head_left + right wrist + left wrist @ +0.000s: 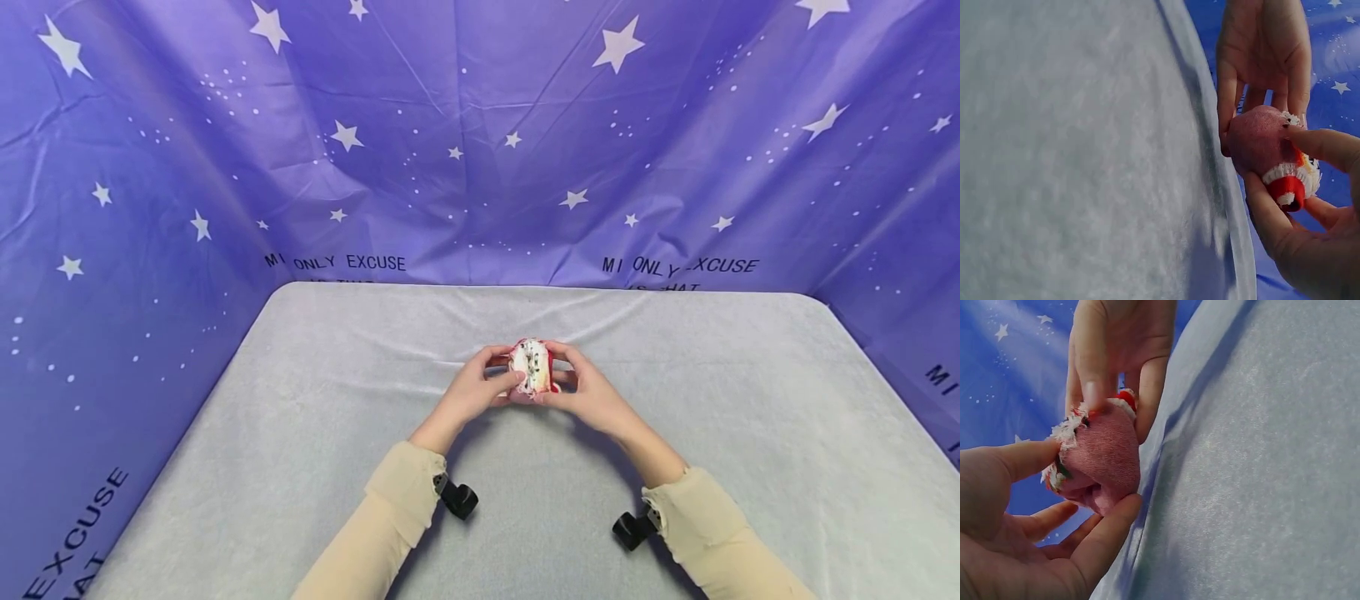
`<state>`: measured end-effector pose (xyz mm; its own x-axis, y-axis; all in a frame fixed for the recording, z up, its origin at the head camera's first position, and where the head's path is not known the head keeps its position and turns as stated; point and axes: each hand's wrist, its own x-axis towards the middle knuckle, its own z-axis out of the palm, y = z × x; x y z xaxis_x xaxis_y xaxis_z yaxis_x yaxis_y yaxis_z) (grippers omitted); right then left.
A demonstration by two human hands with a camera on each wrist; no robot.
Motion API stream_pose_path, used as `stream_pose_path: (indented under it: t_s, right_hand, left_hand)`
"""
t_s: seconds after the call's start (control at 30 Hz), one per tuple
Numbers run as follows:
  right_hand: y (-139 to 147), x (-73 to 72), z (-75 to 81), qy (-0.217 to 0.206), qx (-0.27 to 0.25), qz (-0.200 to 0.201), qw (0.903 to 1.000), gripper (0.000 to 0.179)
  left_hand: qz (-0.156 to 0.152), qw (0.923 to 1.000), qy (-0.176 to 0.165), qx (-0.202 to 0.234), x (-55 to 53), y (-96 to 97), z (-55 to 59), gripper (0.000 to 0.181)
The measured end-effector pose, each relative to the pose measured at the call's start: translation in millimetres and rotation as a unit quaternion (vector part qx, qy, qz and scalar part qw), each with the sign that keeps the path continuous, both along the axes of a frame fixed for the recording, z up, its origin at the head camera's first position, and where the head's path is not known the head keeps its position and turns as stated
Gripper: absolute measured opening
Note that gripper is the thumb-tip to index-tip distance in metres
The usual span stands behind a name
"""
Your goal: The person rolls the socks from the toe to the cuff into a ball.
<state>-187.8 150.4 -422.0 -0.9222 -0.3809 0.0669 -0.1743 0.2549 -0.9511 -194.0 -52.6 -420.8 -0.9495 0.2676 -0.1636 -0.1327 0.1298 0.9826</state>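
Note:
A small balled-up sock (532, 365) is held between both hands above the middle of the table. Its outside is pinkish-red knit (1109, 445), and fuzzy white threads with dark and coloured bits show on one face. A bright red part (1288, 186) with white edging sticks out at the right hand's end. My left hand (480, 387) grips the left side, thumb on the threaded face and fingers beneath in the left wrist view. My right hand (588, 396) pinches the opposite side between thumb and fingers. The inside of the roll is mostly hidden.
A pale grey cloth covers the table (337, 500), its rounded back edge meeting a blue-purple curtain (465, 192) with white stars and lettering. Black wrist cameras sit at the left cuff (405, 475) and right cuff (701, 504).

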Motion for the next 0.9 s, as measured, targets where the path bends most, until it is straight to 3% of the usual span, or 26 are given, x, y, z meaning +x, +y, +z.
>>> stream_pose_path:
  t_s: [0.27,0.43,0.9]
  right_hand:
    - [4.2,-3.1,-4.2,0.027,0.065,-0.015,0.9974,0.075]
    - [14.2,-1.2,-1.4,0.025,0.098,-0.023,0.9946,0.073]
    - [41.4,0.3,2.6,0.009,0.112,-0.023,0.9934,0.056]
  left_hand:
    - [-0.025,0.9997,0.005,0.003,1.9,0.2,1.7,0.056]
    - [-0.024,0.9996,0.003,-0.012,2.5,-4.6,3.1,0.054]
    - [-0.016,0.9998,-0.008,0.005,1.2,-19.3,-1.4,0.056]
